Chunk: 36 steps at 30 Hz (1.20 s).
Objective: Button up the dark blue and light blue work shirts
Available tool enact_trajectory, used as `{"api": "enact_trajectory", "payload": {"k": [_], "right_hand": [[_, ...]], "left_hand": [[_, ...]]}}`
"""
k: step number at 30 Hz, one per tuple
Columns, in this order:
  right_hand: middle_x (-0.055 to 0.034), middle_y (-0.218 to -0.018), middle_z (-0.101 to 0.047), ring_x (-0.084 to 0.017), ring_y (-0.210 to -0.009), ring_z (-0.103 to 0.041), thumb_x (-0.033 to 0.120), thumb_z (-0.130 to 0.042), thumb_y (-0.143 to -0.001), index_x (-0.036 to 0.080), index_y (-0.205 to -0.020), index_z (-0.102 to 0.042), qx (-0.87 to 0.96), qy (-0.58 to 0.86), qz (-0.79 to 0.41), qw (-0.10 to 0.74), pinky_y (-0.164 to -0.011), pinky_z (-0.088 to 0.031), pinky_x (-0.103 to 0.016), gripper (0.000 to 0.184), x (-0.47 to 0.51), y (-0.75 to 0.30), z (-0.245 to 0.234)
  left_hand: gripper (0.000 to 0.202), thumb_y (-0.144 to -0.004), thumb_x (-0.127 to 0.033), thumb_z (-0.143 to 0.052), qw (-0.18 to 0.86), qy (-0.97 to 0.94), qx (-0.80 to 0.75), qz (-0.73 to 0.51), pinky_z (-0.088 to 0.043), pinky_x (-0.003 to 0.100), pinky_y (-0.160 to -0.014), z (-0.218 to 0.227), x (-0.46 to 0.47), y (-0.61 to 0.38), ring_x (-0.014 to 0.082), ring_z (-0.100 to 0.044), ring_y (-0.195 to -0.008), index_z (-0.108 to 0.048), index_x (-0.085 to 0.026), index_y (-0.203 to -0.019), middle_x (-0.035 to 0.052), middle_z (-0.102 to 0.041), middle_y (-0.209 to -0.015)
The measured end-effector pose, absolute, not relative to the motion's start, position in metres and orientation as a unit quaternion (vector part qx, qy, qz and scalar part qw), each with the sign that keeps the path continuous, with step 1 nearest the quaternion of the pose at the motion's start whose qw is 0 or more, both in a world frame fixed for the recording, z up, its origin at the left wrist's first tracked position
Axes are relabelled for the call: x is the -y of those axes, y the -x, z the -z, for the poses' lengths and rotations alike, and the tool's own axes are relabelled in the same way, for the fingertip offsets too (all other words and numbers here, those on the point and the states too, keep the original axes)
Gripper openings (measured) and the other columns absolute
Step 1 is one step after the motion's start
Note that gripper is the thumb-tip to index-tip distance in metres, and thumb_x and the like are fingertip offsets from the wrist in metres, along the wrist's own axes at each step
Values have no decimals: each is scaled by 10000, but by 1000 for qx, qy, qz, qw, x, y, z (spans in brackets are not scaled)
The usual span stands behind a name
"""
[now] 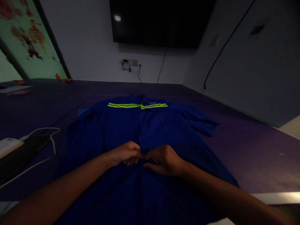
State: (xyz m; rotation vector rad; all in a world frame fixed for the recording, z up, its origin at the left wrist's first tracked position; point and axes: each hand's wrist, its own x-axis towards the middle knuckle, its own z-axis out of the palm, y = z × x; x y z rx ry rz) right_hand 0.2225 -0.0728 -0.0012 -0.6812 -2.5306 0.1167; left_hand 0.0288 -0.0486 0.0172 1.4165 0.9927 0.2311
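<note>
Left hand (127,153): fingers curled, thumb tip at the front opening (141,187). Blue shirt (119,131) lies spread on the purple floor (253,156), front up, presumably to keep that opening within reach. Right hand (166,160): thumb and forefinger slightly parted beside the opening; dimness hides whether either hand grips cloth.

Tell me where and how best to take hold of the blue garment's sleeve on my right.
Probably by the cuff, pinched across its edge and approached from your right, over the purple floor. The sleeve angles outward from the blue garment, so its end stands apart, and nothing lies over it.
</note>
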Motion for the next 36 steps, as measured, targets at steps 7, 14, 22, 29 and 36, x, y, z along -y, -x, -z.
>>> {"api": "enact_trajectory", "payload": {"k": [7,14,22,29,36], "right_hand": [[-3,-635,-614,-83,-550,-538,301,-486,-829,165,-782,-594,937,226,-37,266,-524,-323,-205,180,72,-221,2],[-3,-599,-616,-79,-512,-530,257,-478,-827,162,-688,-592,938,227,-37,261,-492,-301,-214,203,74,-219,2],[-9,-680,-650,-79,-580,-577,254,-506,-820,167,-772,-622,933,241,-117,242,-531,-355,-180,154,74,-220,0],[4,-597,-611,-63,-477,-503,262,-532,-802,157,-761,-633,913,284,-162,243,-467,-318,-171,151,73,-218,-2],[32,-513,-544,-46,-429,-449,275,-606,-742,143,-678,-604,881,341,-213,251,-425,-281,-154,146,73,-216,0]], "left_hand": [[282,-636,-402,-576,628,-632,-443,-97,-158,187,-316,-18,49,-29,33,-332,-309,-490,-141,-575,-54,-477,-451],[281,-636,-400,-578,610,-650,-442,-102,-179,182,-315,-15,49,-30,35,-357,-314,-515,-129,-599,-44,-504,-474],[234,-644,-341,-557,593,-649,-460,-123,-182,178,-305,-17,52,-33,41,-366,-300,-485,-137,-555,-45,-503,-441],[228,-669,-332,-531,575,-669,-450,-137,-183,174,-309,-12,53,-35,43,-382,-311,-484,-140,-555,-42,-505,-442],[270,-655,-386,-562,592,-650,-449,-159,-182,165,-305,-12,54,-37,35,-382,-303,-488,-136,-588,-40,-521,-470]]}}
